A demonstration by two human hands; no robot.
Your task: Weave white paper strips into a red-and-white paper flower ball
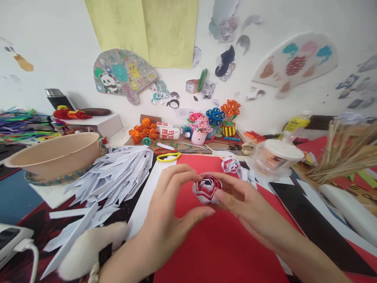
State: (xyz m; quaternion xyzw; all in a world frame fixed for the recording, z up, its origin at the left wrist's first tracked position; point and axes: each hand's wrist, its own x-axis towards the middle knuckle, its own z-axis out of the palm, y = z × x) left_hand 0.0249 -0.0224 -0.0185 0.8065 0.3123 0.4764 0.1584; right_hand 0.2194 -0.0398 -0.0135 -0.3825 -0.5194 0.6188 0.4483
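A red-and-white folded paper rose (207, 190) is held above the red paper sheet (218, 251), its spiral centre facing up. My right hand (246, 200) grips it from the right, thumb on the near side and fingers behind. On the other side, my left hand (166, 206) curves around with thumb and fingers spread apart. Its fingertips reach the rose's upper left edge; whether they press on it I cannot tell. Another red-and-white paper rose (230, 164) lies just beyond my right hand, beside some white folded paper pieces (247, 175).
Folded white paper strips (118, 173) are heaped at left, near a beige basin (59, 155). Yellow-handled scissors (169, 157) lie behind the sheet. A black tablet-like slab (312, 224) and a lidded cup (279, 153) are at right. Pipe-cleaner flowers (200, 127) line the back.
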